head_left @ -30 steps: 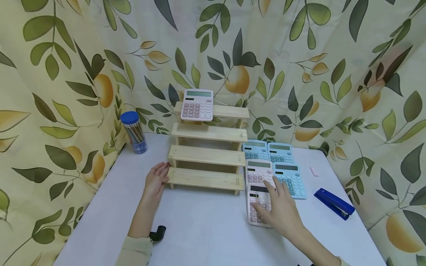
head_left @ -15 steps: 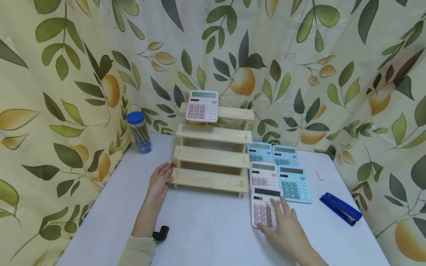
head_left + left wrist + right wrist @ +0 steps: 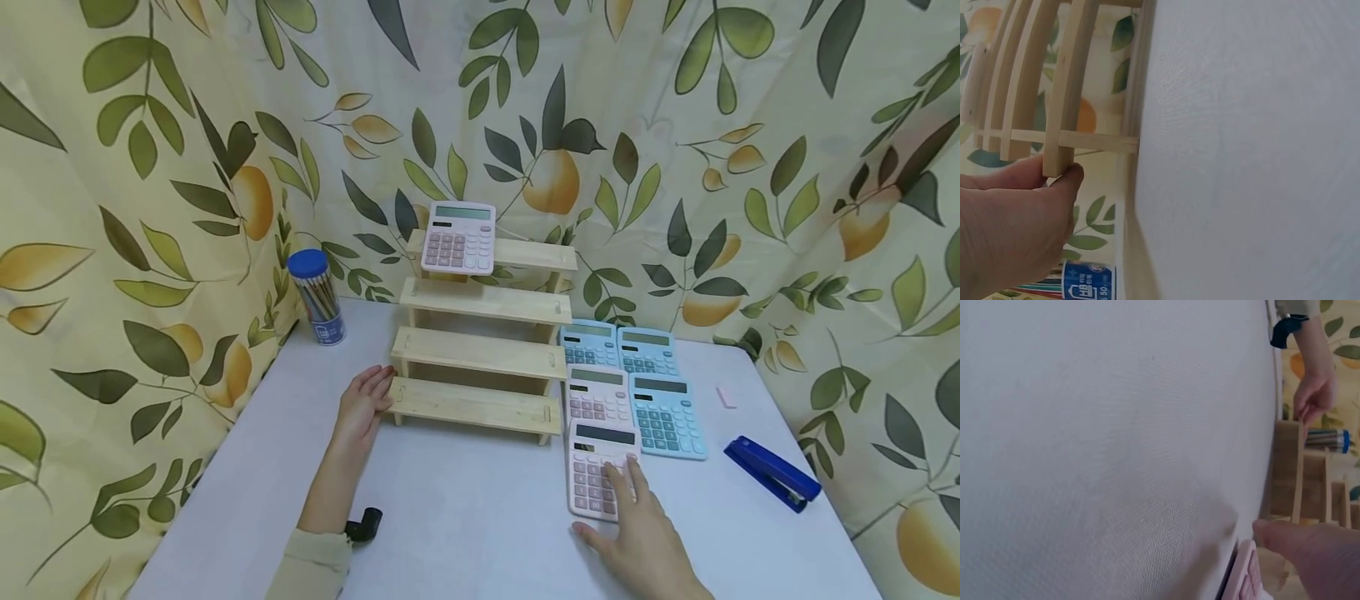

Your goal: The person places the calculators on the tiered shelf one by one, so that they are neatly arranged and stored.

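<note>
Looking barely started tbh: one pink calculator [image 3: 459,237] up top on the wooden rack [image 3: 480,352], five more calculators [image 3: 666,419] on the table [image 3: 457,508], left hand [image 3: 363,406] pinching the bottom step [image 3: 476,406], right hand [image 3: 637,533] with fingers spread at the nearest pink one [image 3: 591,479].

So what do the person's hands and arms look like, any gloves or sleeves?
Both the left hand and the right hand are bare, with no gloves. A pale khaki sleeve covers part of the left forearm, with a dark, stubby attachment by its cuff. Any right sleeve is out of frame.
</note>
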{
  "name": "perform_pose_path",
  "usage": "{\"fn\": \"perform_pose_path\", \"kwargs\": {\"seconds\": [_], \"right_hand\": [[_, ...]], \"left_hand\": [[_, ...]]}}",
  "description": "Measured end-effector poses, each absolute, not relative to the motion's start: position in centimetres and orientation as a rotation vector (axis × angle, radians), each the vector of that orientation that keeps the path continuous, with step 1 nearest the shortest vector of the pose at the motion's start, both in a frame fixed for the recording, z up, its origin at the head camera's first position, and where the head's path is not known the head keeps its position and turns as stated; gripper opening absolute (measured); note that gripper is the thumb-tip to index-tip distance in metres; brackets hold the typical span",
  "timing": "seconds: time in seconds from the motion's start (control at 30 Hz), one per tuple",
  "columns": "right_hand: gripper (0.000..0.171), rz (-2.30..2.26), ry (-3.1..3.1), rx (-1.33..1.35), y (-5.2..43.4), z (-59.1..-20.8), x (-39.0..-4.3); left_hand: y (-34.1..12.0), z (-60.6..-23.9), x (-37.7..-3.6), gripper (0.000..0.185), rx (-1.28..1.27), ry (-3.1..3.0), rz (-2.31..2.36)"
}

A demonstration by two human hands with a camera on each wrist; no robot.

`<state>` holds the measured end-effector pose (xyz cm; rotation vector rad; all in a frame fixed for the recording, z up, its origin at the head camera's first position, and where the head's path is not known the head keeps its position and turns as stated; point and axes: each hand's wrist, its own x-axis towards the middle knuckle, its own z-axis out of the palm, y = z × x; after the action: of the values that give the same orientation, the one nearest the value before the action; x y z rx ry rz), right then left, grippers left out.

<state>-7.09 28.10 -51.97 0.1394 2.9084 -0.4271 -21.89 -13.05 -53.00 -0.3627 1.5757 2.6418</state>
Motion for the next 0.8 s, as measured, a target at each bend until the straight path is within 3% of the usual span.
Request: {"fn": "perform_pose_path", "kwargs": {"seconds": [0.8], "right_hand": [[0.112,-0.218,3.071,0.187,26.2,-52.9,-6.8]], "left_hand": [[-12.9,-53.1,-21.8,0.079,-0.393,1.58,2.658]]}}
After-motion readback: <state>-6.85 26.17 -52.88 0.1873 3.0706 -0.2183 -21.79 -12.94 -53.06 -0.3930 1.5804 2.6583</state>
